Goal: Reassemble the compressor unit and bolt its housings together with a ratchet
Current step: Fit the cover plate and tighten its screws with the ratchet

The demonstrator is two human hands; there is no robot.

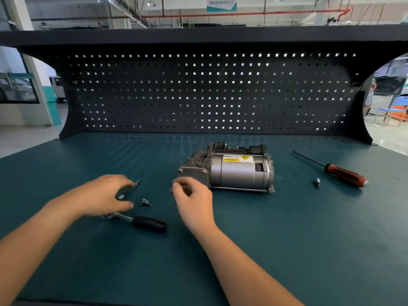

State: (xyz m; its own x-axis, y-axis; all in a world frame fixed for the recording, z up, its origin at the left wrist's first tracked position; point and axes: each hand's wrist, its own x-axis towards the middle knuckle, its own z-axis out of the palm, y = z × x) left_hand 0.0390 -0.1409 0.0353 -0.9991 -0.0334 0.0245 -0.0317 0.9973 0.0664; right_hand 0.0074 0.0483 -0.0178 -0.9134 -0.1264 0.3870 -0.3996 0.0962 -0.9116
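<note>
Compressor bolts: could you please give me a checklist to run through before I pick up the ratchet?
1. Compressor rests steady on the mat: ok.
2. Ratchet within reach, beside left hand: ok.
3. Socket fitted on ratchet head: cannot tell, partly hidden.
4. Long bolt gripped by left hand: cannot tell.
5. Short bolt loose on mat, reachable: ok.
6. Right hand holds a bolt: cannot tell.

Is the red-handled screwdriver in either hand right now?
No, the screwdriver lies on the mat to the right of the compressor, well apart from the left hand and the right hand.
</note>
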